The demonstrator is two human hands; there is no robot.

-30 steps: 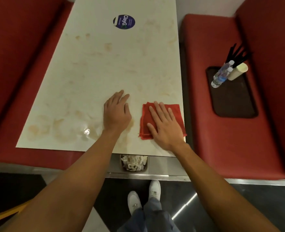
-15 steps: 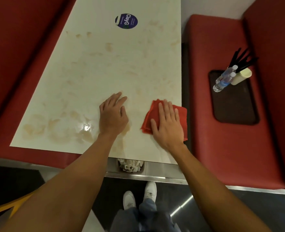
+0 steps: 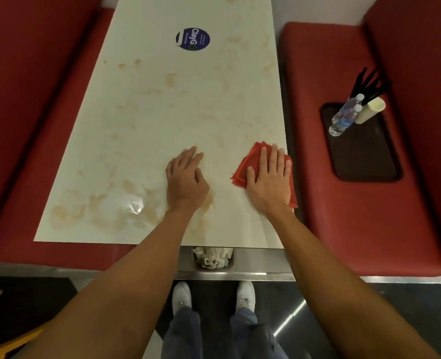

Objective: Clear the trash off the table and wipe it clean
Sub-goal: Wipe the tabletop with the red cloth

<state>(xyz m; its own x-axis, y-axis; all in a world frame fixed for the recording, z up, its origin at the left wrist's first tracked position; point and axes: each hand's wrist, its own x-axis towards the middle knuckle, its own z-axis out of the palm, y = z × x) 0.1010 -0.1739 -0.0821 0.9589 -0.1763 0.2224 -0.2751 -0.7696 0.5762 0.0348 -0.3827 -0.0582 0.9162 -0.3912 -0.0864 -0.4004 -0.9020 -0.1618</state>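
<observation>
Wiping step; no trash is visible on the counter point(image 3: 162, 112). Tan smears point(image 3: 66, 213) lie left of and beyond the fingers of the left hand point(image 3: 185, 182), which rests flat on the bare surface, fingers loosely together, holding nothing. The right hand point(image 3: 271, 182) presses the folded red cloth point(image 3: 241, 169) flat, fingers straight and slightly spread. The cloth shows ahead of the fingertips and left of the thumb, at the counter's right edge. Judged next: draw the cloth leftward under steady pressure, across the smears past the left fingers. Against the frame one second earlier, the cloth has slid rightward to the edge and turned cornerwise; the left hand has scarcely shifted.
</observation>
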